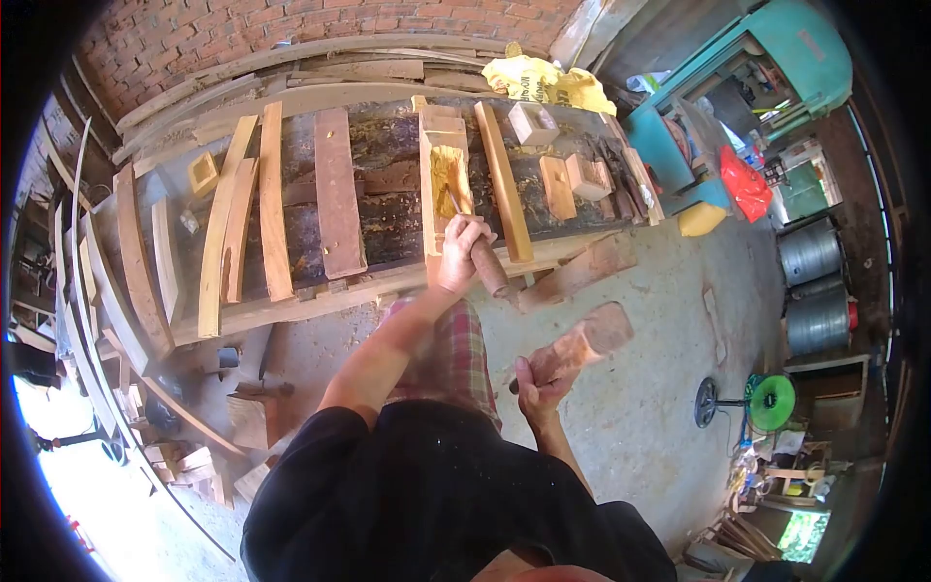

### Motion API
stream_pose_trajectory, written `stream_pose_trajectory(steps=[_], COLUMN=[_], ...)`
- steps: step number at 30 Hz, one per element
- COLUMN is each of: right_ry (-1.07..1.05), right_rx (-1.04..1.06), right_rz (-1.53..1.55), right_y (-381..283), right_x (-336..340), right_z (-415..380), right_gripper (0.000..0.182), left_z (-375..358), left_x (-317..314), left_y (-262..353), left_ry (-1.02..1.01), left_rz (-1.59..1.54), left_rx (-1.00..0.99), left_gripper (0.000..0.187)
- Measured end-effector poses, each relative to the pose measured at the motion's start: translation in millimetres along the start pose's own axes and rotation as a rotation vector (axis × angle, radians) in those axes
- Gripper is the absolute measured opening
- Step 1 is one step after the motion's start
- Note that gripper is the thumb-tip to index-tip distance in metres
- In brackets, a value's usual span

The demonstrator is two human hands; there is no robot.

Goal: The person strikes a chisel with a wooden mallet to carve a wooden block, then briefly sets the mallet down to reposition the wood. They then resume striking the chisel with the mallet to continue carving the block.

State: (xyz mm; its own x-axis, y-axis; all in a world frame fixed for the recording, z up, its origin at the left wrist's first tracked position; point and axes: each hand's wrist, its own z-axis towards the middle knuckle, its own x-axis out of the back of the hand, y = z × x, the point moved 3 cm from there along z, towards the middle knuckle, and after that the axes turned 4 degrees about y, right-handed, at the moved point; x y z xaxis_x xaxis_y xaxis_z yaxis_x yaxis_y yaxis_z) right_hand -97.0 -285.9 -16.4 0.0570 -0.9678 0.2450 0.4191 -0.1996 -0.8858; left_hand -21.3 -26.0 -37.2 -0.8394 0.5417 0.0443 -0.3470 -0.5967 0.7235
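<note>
My left hand [467,250] is wrapped round a chisel with a thick wooden handle [491,272]. The chisel's blade points into a hollow in a wooden block [433,184] lying across the workbench. The hollow's inside is bright yellow and rough. Off to the right and nearer my body, my right hand [543,388] grips a wooden mallet [589,341], its broad head held up over the floor, apart from the chisel. A long yellowish board [503,184] lies just right of the block, and a darker plank [337,194] lies to its left.
Small wooden blocks [588,177] sit at the bench's right end. Several curved boards [274,204] lie on the left. Behind are a yellow sack [543,81] and a brick wall [213,44]. A teal machine [815,53], metal drums [815,315] and a green fan [772,402] stand right.
</note>
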Motion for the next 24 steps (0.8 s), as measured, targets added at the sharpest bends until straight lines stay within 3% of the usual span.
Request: stream_pose_trajectory(steps=[2, 5, 8, 11, 15, 17, 18, 21, 24], right_ry=[-0.062, -0.162, -0.220, -0.272, -0.187, -0.115, -0.111, -0.504, -0.395], right_rx=[-0.064, -0.070, -0.123, -0.313, -0.221, -0.027, -0.026, -0.353, -0.226], right_rz=[0.016, -0.171, -0.202, -0.157, -0.067, 0.196, 0.194, -0.424, -0.323], right_y=[-1.8, -40.6, -42.5, -52.2, -53.6, -49.6, -57.0, -70.3, -67.4], right_x=[1.3, -3.3, 0.0, 3.8, 20.1, 23.1, 19.0, -1.5, 18.2], right_z=[4.7, 12.3, 11.3, 15.3, 14.2, 10.8, 17.8, 41.6, 37.3], right_gripper=[0.058, 0.060, 0.063, 0.061, 0.058, 0.054, 0.054, 0.056, 0.058], left_z=[1.2, -3.2, -6.7, -3.5, 5.2, 6.8, 6.6, -2.0, 3.0], left_x=[8.9, 20.5, 18.7, 16.3, 10.1, 6.3, 5.1, 4.5, 0.1], left_y=[12.4, 29.8, 23.0, 19.7, 25.8, 30.2, 32.8, 18.8, 7.0], left_ry=[0.008, -0.112, -0.123, -0.148, -0.136, -0.119, -0.122, -0.164, -0.129], left_rz=[-0.017, 0.037, -0.018, -0.053, -0.007, 0.000, 0.028, 0.056, 0.065], left_rx=[-0.135, -0.138, -0.036, 0.056, 0.063, 0.041, 0.046, 0.021, 0.003], left_gripper=[0.030, 0.029, 0.028, 0.026, 0.025, 0.027, 0.027, 0.028, 0.028])
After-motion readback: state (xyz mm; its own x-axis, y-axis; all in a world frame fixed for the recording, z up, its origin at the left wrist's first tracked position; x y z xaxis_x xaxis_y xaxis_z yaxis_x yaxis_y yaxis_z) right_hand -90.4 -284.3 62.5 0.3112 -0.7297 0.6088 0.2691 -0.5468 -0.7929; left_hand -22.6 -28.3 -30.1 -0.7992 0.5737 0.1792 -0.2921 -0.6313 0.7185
